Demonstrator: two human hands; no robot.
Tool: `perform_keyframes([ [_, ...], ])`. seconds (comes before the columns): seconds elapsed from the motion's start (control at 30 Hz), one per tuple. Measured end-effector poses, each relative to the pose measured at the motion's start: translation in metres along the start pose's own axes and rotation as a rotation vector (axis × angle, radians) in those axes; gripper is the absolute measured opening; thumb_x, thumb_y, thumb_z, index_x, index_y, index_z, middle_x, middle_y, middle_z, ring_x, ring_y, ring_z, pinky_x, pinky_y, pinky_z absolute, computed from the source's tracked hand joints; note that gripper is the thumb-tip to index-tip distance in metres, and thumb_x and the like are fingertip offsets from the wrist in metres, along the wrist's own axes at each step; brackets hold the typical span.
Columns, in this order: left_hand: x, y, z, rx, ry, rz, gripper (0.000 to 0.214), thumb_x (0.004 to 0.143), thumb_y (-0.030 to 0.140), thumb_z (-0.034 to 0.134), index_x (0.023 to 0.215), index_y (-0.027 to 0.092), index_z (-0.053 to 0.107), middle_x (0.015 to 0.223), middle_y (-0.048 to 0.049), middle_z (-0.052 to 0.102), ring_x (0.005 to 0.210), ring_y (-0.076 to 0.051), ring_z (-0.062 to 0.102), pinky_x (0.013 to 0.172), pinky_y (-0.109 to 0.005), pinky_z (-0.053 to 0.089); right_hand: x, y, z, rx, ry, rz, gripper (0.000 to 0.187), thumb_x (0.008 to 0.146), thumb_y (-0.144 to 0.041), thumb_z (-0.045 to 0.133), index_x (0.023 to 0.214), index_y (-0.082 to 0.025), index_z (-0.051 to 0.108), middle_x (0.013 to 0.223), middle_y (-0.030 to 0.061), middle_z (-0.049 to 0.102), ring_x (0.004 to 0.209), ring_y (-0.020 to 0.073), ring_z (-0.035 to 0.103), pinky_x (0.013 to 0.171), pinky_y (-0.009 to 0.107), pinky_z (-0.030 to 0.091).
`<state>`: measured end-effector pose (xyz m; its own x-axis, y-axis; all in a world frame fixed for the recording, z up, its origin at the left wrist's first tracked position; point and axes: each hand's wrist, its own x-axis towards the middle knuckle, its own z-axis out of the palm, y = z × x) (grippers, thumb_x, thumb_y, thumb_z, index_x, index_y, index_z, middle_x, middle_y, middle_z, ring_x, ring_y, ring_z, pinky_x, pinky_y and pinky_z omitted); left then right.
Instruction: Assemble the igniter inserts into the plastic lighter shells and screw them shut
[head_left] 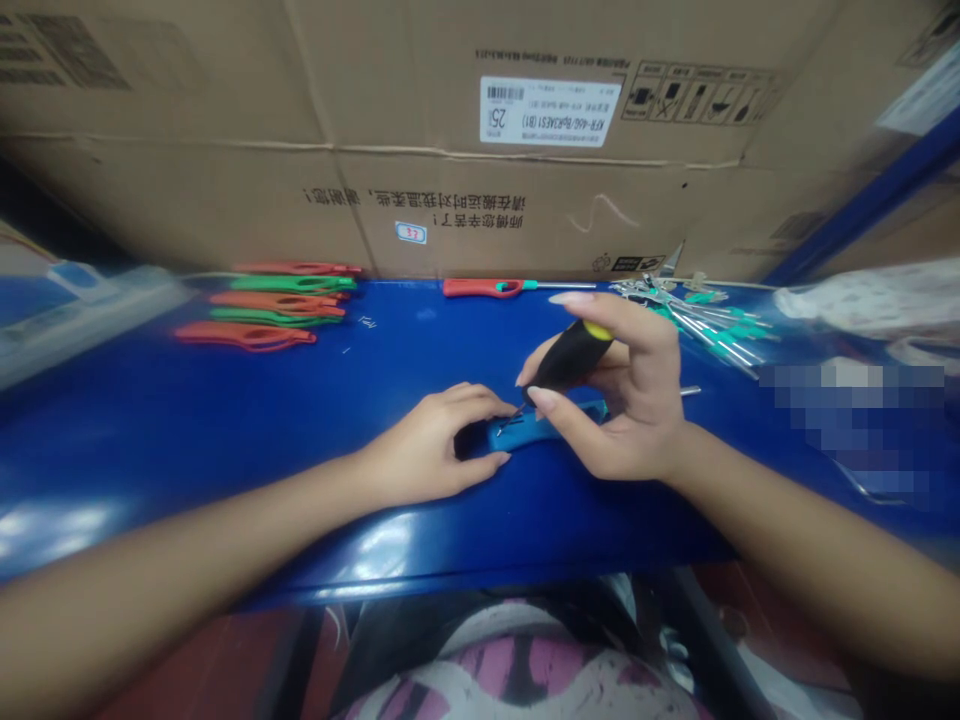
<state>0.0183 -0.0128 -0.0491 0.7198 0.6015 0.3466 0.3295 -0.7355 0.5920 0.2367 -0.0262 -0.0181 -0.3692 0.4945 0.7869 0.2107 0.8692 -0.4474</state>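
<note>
Five elongated orange and green plastic casings (247,300) lie in a row on the glossy blue bench (420,350), seemingly parked clear of the hands. The left hand's (431,445) grip is closed round one end of a blue plastic casing (534,428) lying on the bench, apparently to steady it. The right hand's (641,400) grip is clamped on a black, yellow-ended screwdriver (564,360), slanted to direct its thin shaft onto that casing. Silver rods with green plastic parts (712,332) lie heaped beyond, probably for easy reach.

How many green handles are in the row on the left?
2. One green handle lies between the rearmost and middle orange handles; the other, between the middle and nearest orange ones. Any underneath would be hidden.
</note>
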Motion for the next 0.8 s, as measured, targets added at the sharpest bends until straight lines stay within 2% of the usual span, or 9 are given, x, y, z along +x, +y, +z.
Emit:
perform_keyframes([
  [0.27,0.0000,0.0017,-0.0010,-0.015,-0.018,-0.023,0.029,0.086,0.024,0.070,0.114,0.017,0.065,0.112,-0.0074,0.068,0.106,-0.021,0.064,0.096,-0.036,0.052,0.0005,-0.0042,0.0011,0.019,0.005,0.029,0.062,0.092,-0.015,0.059,0.146,-0.031,0.035,0.142,0.0081,0.052,0.091,0.0174,0.071,0.061,0.029,0.065],
  [0.57,0.0004,0.0014,-0.0007,-0.014,-0.017,-0.027,0.028,0.086,0.025,0.070,0.113,0.017,0.066,0.111,-0.0069,0.069,0.105,-0.021,0.064,0.096,-0.036,0.053,-0.0006,-0.0026,0.0008,0.006,-0.022,0.029,0.063,0.092,-0.020,0.061,0.148,-0.032,0.033,0.141,0.0095,0.053,0.093,0.0183,0.072,0.062,0.029,0.066],
  [0.8,0.0007,0.0024,-0.0012,-0.013,-0.021,-0.029,0.030,0.087,0.026,0.070,0.115,0.018,0.065,0.113,-0.0070,0.069,0.106,-0.021,0.064,0.096,-0.036,0.052,-0.0008,0.0000,0.0008,0.055,-0.019,-0.007,0.070,0.088,-0.015,0.065,0.149,-0.030,0.035,0.141,0.0098,0.053,0.092,0.0184,0.071,0.062,0.029,0.065],
])
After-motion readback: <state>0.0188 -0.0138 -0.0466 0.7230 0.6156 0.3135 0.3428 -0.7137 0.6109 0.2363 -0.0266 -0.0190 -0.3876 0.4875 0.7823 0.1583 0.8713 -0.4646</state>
